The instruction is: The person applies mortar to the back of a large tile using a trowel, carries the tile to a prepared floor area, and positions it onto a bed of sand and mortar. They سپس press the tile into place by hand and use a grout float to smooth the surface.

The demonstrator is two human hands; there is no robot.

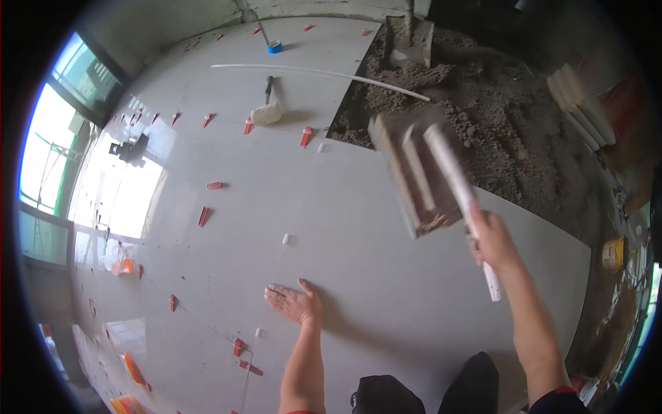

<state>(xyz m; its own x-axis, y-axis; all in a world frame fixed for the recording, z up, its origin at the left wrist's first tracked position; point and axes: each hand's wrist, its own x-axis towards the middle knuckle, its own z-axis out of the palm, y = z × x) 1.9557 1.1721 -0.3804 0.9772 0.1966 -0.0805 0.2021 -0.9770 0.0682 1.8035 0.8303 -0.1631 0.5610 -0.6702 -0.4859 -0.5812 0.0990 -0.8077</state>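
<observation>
My right hand [491,238] is wrapped round a white rod-like handle [448,162], raised over the tiles. Close by is a blurred, dirt-coated tool head [403,183] with raised edges; whether the handle joins it I cannot tell. My left hand [295,303] rests palm down on a large grey tile [386,290], fingers stretched out toward the left. White tile clips [287,239] stick up at the joint near it. Red levelling wedges [203,216] lie or stand farther left.
A mallet [267,112] with a pale head lies ahead, near a long white strip [310,72] and a blue tape roll [275,47]. Loose dark mortar [483,103] covers the far right, where a shovel [408,45] stands. Stacked boards [579,107] and a yellow bucket [613,254] are rightward.
</observation>
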